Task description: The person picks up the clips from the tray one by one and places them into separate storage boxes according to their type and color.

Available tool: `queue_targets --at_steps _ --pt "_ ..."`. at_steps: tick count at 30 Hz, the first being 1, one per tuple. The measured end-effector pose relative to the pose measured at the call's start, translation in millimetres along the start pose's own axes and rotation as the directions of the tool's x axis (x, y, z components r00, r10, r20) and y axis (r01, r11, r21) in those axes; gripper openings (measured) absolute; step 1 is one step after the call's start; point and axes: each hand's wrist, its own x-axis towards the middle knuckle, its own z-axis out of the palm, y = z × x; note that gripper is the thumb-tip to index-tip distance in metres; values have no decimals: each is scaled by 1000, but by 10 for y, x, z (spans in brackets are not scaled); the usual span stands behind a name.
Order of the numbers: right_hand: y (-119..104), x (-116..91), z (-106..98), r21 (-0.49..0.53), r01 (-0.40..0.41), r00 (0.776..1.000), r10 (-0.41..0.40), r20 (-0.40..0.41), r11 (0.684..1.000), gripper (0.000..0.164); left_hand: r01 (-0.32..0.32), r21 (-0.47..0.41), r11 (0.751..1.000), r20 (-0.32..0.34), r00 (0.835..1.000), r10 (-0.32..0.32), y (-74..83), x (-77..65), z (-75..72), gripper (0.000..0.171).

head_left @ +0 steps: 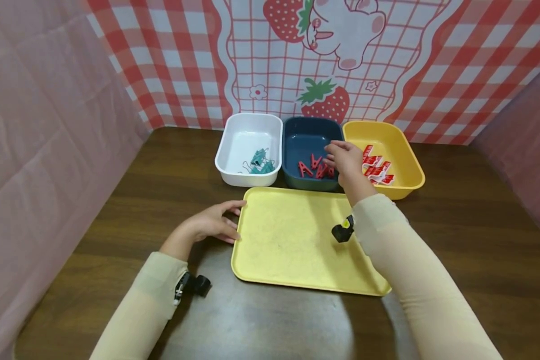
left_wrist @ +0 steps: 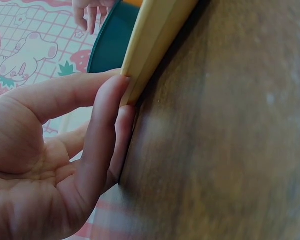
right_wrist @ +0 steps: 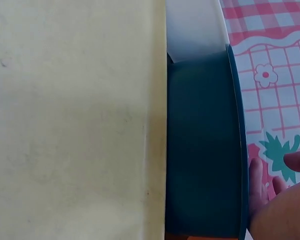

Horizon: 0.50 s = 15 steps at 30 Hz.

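My left hand (head_left: 213,221) is at the left edge of the yellow tray (head_left: 292,240); in the left wrist view its fingertips (left_wrist: 121,82) touch the tray's rim, spread along it. My right hand (head_left: 347,159) is over the right side of the dark blue bin (head_left: 314,131), fingers loosely bent, with nothing visible in them. Below it in that bin lie several small red clothespins (head_left: 305,169), partly hidden by the hand. In the right wrist view only part of the right hand (right_wrist: 280,210) shows beyond the bin's wall.
Left of the blue bin stands a white bin (head_left: 249,135) with teal binder clips (head_left: 263,162). To its right, a yellow bin (head_left: 398,155) holds several red-and-white clips (head_left: 378,170). A checked strawberry cloth (head_left: 184,60) hangs behind, above the brown wooden table (head_left: 130,200).
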Motion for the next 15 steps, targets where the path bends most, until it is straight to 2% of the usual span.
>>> queue_targets --at_steps 15 --pt "89 -133 12 138 65 998 -65 -8 988 29 3 -3 1000 0 1000 -3 7 -3 -6 87"
